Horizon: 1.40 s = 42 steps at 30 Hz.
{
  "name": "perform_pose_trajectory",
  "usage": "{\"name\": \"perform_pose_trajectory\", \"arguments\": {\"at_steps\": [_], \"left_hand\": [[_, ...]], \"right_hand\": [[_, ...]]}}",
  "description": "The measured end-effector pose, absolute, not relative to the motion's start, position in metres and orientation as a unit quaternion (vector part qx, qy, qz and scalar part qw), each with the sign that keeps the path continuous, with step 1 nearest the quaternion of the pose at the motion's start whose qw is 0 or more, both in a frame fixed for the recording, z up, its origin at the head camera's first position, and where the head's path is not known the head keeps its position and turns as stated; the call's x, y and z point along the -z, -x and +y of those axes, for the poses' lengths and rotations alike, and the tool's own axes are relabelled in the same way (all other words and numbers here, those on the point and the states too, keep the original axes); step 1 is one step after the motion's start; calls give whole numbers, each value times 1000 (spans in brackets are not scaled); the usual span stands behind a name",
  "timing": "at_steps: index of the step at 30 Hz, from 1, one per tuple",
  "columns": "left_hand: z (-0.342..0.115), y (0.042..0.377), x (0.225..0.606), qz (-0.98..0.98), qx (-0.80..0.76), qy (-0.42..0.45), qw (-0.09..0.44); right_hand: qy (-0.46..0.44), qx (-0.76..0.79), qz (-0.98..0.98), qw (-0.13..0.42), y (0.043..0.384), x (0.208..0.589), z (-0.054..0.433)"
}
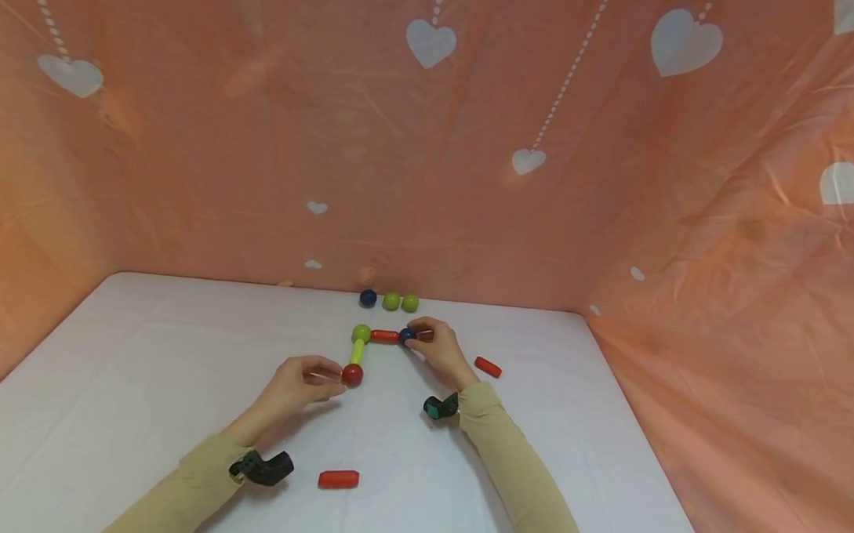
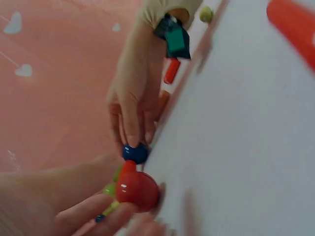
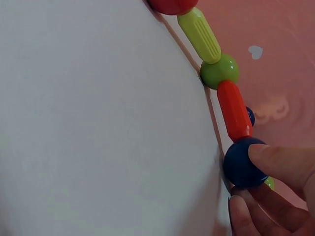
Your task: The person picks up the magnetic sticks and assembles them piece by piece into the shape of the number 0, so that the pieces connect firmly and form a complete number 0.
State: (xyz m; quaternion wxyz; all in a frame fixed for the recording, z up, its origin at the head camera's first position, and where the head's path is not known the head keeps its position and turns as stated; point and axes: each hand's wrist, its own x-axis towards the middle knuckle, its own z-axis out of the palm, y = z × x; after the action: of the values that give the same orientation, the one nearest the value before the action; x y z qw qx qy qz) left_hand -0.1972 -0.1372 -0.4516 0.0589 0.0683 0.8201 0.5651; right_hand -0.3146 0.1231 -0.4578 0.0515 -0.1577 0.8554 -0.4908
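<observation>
My right hand point(image 1: 443, 353) pinches a blue ball point(image 3: 243, 164) between thumb and fingers. A red rod point(image 3: 235, 110) joins that ball to a green ball point(image 3: 220, 72) at the corner of an L-shaped chain. From the green ball a yellow-green rod point(image 1: 356, 352) runs toward me to a red ball point(image 1: 352, 374). The left hand point(image 1: 297, 386) holds this red ball from its left side, fingers and thumb at its edge. In the left wrist view the red ball point(image 2: 139, 191) hides part of the chain behind it.
Behind the chain, near the table's back edge, stand another blue ball point(image 1: 368, 298) and two green balls point(image 1: 391, 301). One loose red rod point(image 1: 488, 367) lies right of my right hand, another red rod point(image 1: 338, 479) nearer me. Orange cloth point(image 1: 430, 180) hangs behind the white table point(image 1: 406, 454).
</observation>
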Motion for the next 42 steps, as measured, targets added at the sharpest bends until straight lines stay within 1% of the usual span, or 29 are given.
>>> {"name": "perform_pose_trajectory", "arguments": {"at_steps": [2, 4, 7, 11, 15, 20, 28, 33, 35, 42], "left_hand": [[-138, 190, 450, 827, -550, -93, 73], [-139, 183, 448, 833, -529, -135, 93], [-140, 171, 447, 832, -507, -184, 130], [-140, 157, 445, 831, -489, -206, 167], [-138, 150, 445, 822, -486, -232, 186], [-134, 147, 449, 815, -487, -254, 187], [-131, 147, 455, 816, -480, -277, 165], [-132, 152, 456, 809, -505, -249, 167], [-134, 155, 456, 794, -539, -219, 177], [-139, 165, 460, 746, -635, -89, 177]], "right_hand": [[157, 485, 859, 52, 314, 456, 124], [156, 480, 862, 49, 314, 454, 124], [156, 475, 865, 49, 313, 453, 125], [157, 474, 865, 53, 314, 452, 125], [156, 476, 864, 54, 314, 452, 125], [153, 477, 864, 53, 314, 451, 125], [144, 480, 863, 64, 317, 454, 122], [152, 472, 866, 57, 315, 454, 121], [155, 474, 865, 56, 314, 454, 121], [160, 474, 864, 61, 312, 455, 121]]}}
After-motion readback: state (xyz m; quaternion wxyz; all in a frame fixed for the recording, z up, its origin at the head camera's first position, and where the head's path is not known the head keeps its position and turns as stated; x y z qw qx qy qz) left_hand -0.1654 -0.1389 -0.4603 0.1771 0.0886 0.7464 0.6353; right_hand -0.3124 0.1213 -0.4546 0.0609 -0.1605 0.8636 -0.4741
